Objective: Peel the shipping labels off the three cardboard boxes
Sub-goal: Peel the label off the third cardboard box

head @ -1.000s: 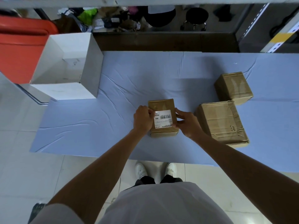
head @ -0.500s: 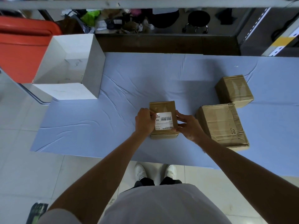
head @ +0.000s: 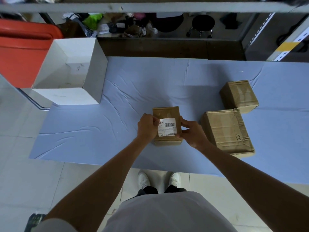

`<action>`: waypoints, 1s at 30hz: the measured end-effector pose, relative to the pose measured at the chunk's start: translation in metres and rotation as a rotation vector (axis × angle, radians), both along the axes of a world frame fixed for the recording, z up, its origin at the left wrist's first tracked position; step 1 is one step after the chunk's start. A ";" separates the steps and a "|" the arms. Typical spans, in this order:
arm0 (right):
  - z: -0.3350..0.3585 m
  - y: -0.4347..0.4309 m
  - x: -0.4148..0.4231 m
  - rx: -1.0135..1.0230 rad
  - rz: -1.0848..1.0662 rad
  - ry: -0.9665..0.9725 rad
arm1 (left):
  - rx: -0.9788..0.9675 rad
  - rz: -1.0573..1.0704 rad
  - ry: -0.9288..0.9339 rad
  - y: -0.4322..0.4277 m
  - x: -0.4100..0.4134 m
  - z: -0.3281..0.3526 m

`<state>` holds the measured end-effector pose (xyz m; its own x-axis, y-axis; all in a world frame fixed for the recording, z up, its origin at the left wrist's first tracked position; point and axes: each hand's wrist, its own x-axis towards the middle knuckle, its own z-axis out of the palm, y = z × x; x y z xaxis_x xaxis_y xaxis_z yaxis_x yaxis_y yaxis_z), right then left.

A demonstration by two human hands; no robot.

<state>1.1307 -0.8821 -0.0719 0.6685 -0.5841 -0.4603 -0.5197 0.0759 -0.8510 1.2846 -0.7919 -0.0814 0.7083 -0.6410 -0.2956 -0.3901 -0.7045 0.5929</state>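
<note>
Brown cardboard, three boxes, all standing on a pale blue cloth (head: 133,84) spread over the table.

Item one: the small box (head: 167,113), near the front edge, directly before the person. A white shipping label (head: 168,127) with a barcode lay on its top face, toward the near end. The left hand (head: 147,128) had its fingers curled at the label's left edge and pinched it there; whether that edge had lifted, I could not tell. The right hand (head: 192,133) gripped the small box at its right side, thumb and fingers bent round the near corner.

Item two: the large box (head: 227,131), just right of the right hand, a "3" written on top.

Item three: the far box (head: 239,96), close behind the large box.

Also present: a white open carton (head: 93,77) at the cloth's far left corner, and a red bin (head: 21,52) to its left.
</note>
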 end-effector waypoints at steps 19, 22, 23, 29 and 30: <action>0.001 0.000 -0.003 -0.103 0.059 0.050 | -0.016 -0.009 0.033 0.000 -0.002 0.004; 0.001 0.001 -0.003 -0.124 0.061 0.060 | -0.035 -0.016 0.045 0.002 -0.002 0.005; 0.001 0.001 -0.002 -0.122 0.058 0.062 | -0.040 -0.019 0.046 0.003 -0.002 0.005; 0.002 0.000 -0.002 -0.101 0.036 0.066 | -0.053 -0.025 0.056 0.005 -0.001 0.004; 0.002 0.000 -0.002 -0.101 0.036 0.067 | -0.053 -0.027 0.055 0.005 -0.002 0.004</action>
